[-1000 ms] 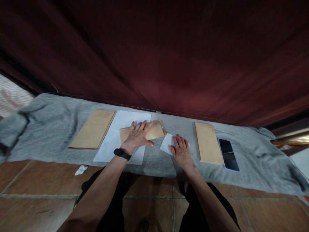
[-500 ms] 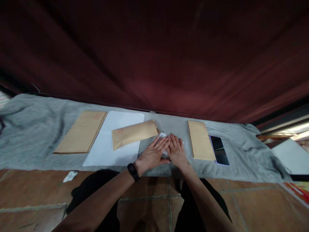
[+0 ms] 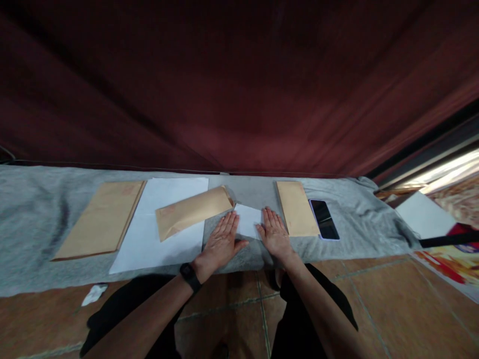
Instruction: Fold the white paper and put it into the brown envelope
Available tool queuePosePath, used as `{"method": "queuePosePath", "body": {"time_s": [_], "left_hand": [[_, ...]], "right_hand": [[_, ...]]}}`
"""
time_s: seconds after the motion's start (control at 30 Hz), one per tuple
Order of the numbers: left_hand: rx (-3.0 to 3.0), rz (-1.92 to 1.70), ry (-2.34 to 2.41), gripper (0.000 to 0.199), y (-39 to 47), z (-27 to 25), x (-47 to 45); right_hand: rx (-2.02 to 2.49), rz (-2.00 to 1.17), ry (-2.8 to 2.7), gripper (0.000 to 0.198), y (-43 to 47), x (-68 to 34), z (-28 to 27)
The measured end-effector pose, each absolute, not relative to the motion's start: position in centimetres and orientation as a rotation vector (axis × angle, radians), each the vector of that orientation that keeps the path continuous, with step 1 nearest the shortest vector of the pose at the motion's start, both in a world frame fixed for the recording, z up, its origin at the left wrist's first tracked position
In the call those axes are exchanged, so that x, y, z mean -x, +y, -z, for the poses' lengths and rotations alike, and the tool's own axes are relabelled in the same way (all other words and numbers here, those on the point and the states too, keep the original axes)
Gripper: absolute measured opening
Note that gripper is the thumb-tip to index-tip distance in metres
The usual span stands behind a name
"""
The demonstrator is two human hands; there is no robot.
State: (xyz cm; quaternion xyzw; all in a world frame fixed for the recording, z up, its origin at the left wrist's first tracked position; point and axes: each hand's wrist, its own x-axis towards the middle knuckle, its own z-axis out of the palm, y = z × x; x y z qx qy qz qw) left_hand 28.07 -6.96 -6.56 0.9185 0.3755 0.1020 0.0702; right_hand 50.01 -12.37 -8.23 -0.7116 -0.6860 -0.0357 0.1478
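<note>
A small folded white paper (image 3: 248,221) lies flat on the grey cloth between my hands. My left hand (image 3: 221,240) rests palm down at its left edge, fingers stretched out and thumb apart. Along the right edge lies my right hand (image 3: 275,232), also flat with its fingers extended. A brown envelope (image 3: 194,211) sits just beyond my left fingertips, slanted across a stack of large white sheets (image 3: 157,249). Close to the right hand is a pile of brown envelopes (image 3: 298,209).
More large brown envelopes (image 3: 101,219) are stacked at the left. A phone (image 3: 325,220) lies right of the envelope pile. The grey cloth (image 3: 370,229) covers a narrow bench, with a dark red curtain (image 3: 239,99) behind it. A crumpled white scrap (image 3: 94,294) is on the tiled floor.
My hands have moved apart, from together on top of the folded paper to its two sides, so the paper shows between them. The view has shifted slightly.
</note>
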Motion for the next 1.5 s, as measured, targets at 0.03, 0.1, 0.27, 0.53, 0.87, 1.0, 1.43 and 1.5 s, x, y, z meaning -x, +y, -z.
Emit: {"method": "queuePosePath", "body": {"time_s": [0.03,0.1,0.27,0.53,0.87,1.0,1.43,1.5], "left_hand": [[-2.774,-0.32,1.152,0.085,-7.0,6.7,-28.0],[-2.798,-0.346,1.193,0.083,-7.2,6.9,-28.0],[-2.914,-0.43,1.123,0.067,-7.3,4.8,-28.1],[-2.572,-0.149,1.644,0.116,1.2,0.0,-23.9],[-2.339,0.242,1.572,0.121,3.8,0.5,-20.8],[-2.379,0.175,1.561,0.118,3.6,0.8,-20.9],[-2.702,-0.172,1.387,0.115,1.0,0.7,-22.8],[-2.754,-0.227,1.3,0.114,0.5,0.9,-23.6]], "right_hand": [[2.044,0.108,-1.956,0.062,-12.7,-50.1,8.4],[2.04,0.108,-1.927,0.062,-13.2,-50.3,8.5],[1.986,0.018,-1.922,0.059,-13.0,-50.8,7.8],[2.092,-0.234,-1.927,0.066,-9.3,-49.0,4.7],[2.3,-0.468,-1.801,0.063,-8.2,-49.7,2.6],[2.174,-0.671,-1.601,0.035,-8.2,-50.6,3.1],[1.154,-1.232,-0.502,0.026,-9.2,-53.0,1.8],[1.086,-1.238,-0.395,0.028,-9.0,-52.0,1.5]]}}
